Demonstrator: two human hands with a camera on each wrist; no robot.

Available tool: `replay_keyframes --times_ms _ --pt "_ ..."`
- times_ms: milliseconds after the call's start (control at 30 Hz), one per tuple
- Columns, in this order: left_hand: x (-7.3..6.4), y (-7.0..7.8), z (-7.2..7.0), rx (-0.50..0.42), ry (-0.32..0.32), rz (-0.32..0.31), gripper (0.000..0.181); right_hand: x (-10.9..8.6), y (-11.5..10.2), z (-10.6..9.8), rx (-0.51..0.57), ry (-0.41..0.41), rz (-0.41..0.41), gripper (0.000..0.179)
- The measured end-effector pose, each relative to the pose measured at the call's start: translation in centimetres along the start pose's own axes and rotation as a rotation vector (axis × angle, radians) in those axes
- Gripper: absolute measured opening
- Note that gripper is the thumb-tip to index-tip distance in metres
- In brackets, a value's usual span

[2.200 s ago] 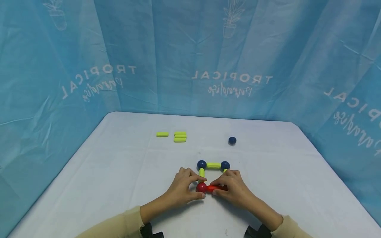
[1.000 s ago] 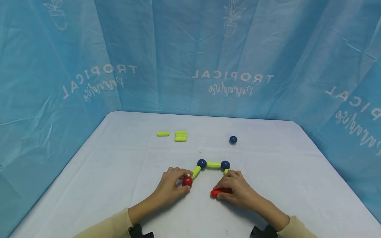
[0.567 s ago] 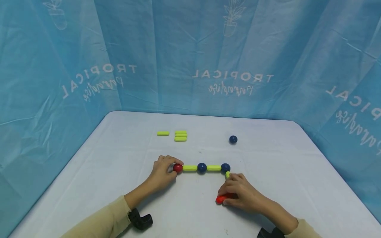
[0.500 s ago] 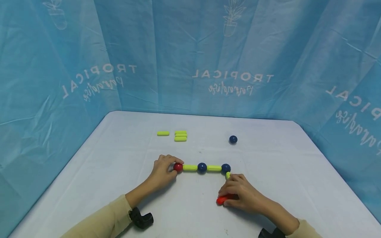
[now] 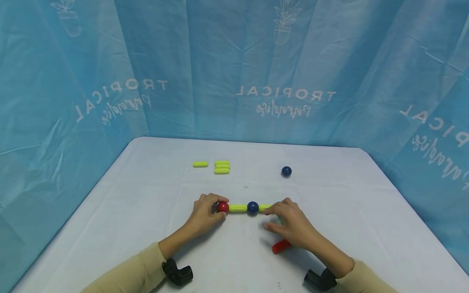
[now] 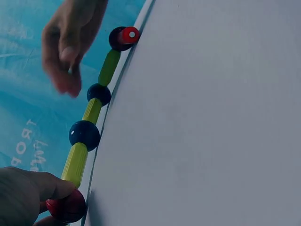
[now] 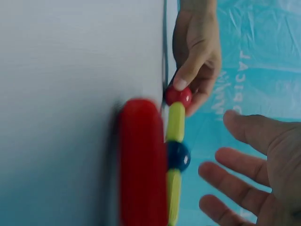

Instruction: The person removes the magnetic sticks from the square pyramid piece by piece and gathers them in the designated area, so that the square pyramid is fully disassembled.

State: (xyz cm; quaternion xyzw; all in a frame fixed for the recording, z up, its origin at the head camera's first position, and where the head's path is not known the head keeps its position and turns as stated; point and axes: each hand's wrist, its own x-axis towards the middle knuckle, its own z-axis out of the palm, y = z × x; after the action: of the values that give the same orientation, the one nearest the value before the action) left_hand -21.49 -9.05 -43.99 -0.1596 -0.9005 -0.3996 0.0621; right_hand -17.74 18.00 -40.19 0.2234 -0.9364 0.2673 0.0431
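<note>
My left hand (image 5: pixel 203 213) pinches a red ball (image 5: pixel 222 207) between thumb and fingers. From it runs a row of yellow-green magnetic sticks (image 5: pixel 238 208) and navy balls (image 5: pixel 253 208), the right part hidden behind my right hand in the head view. That right hand (image 5: pixel 293 224) hovers over the row, fingers spread with nothing between them. Below its palm lies a red stick (image 5: pixel 281 246), angled on the table. The left wrist view shows the row's far end, a second red ball (image 6: pixel 115 40) with the red stick joined to it.
Further back on the white tabletop (image 5: pixel 165 175) lie a lone yellow-green stick (image 5: pixel 200 164), a small group of similar sticks (image 5: pixel 222 167) and a loose navy ball (image 5: pixel 286 171). A blue printed curtain (image 5: pixel 220 61) surrounds the table's back and sides.
The left hand swung the red ball outward, straightening the boxy shape into a row, then shifted slightly right. My right hand let go of the red stick and rose toward the row.
</note>
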Motion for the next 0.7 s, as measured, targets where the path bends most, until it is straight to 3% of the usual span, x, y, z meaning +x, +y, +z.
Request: replay_keyframes --times_ms 267,700 --pt "0.5 0.8 1.4 -0.025 -0.002 0.042 0.035 3.6 -1.7 1.7 -0.058 0.056 -0.011 0.039" --pt "1.5 1.3 2.7 -0.029 0.008 0.037 0.037 6.0 0.4 3.2 0.009 -0.057 0.126 0.029"
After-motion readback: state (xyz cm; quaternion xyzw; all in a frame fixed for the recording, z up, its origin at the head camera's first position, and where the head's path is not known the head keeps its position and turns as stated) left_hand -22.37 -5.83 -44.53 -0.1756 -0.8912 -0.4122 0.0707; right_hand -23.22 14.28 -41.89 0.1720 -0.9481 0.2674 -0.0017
